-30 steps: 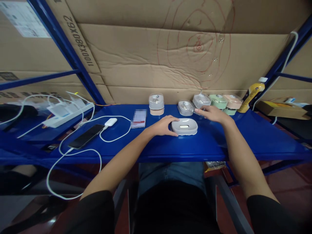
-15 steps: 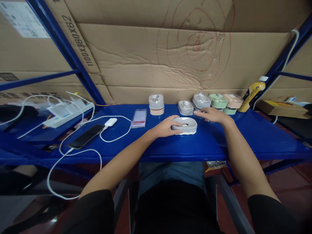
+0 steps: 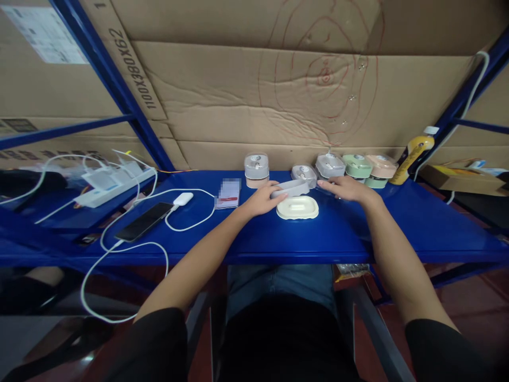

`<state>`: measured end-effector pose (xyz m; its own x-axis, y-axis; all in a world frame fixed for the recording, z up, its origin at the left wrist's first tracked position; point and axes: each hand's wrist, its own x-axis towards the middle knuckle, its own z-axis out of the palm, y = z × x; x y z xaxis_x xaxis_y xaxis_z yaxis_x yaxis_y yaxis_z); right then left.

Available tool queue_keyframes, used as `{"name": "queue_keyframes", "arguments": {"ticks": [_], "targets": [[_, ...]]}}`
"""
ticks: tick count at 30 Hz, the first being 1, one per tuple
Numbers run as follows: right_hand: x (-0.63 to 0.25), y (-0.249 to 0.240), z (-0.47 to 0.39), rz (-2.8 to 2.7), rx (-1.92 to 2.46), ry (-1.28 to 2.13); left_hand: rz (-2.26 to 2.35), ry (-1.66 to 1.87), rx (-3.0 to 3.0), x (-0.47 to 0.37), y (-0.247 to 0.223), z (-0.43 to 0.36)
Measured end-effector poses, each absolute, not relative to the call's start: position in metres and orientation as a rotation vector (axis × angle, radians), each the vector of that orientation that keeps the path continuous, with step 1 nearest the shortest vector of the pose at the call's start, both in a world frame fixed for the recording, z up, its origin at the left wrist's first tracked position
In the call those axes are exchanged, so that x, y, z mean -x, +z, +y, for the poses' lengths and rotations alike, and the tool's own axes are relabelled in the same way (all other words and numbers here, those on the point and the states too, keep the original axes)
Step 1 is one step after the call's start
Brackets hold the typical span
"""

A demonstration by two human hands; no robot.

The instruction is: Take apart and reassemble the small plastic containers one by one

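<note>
My left hand (image 3: 263, 199) grips the left end of a grey oval ring (image 3: 293, 188), tilted just above and behind a cream oval base (image 3: 297, 207) on the blue table. To the right, my right hand (image 3: 341, 188) has its fingers together beside a small grey box with a clear lid (image 3: 304, 175). Something clear shows under its fingers, too small to make out. Behind it stand a larger grey box (image 3: 330, 165), a green box (image 3: 358, 165) and a pink box (image 3: 380, 167).
On the blue table (image 3: 254, 239) stand a grey and pink box (image 3: 256, 168), a lit phone (image 3: 228, 193) and a dark phone (image 3: 145, 222) with white cables. A power strip (image 3: 115, 188) is at left; a yellow bottle (image 3: 413, 155) and a cardboard box (image 3: 463, 179) are at right.
My left hand has lifted the grey ring off the cream base and moved it back and slightly left, tilting it. The base now shows fully. My right hand has hardly moved.
</note>
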<state>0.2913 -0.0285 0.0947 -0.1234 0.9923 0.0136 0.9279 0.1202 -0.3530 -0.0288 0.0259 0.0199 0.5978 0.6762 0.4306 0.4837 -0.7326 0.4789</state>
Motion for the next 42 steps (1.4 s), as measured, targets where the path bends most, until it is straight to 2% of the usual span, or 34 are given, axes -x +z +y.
{"name": "queue_keyframes", "arguments": {"ticks": [14, 22, 28, 38, 42], "targets": [[-0.292, 0.090, -0.025, -2.146, 1.935, 0.395, 1.031, 0.855, -2.498, 0.033, 0.017, 0.034], [-0.293, 0.089, -0.022, -2.143, 1.953, 0.395, 0.700, 0.777, -2.551, 0.023, 0.019, 0.011], [-0.294, 0.087, -0.022, -2.151, 1.952, 0.378, 0.659, 0.708, -2.579, 0.014, 0.016, 0.002], [-0.253, 0.070, -0.030, -2.343, 1.419, 0.072, 0.831, 0.761, -2.311, 0.013, 0.010, 0.008], [-0.232, 0.055, -0.032, -2.413, 1.360, 0.024, 0.853, 0.784, -2.295, 0.014, 0.008, 0.010]]}}
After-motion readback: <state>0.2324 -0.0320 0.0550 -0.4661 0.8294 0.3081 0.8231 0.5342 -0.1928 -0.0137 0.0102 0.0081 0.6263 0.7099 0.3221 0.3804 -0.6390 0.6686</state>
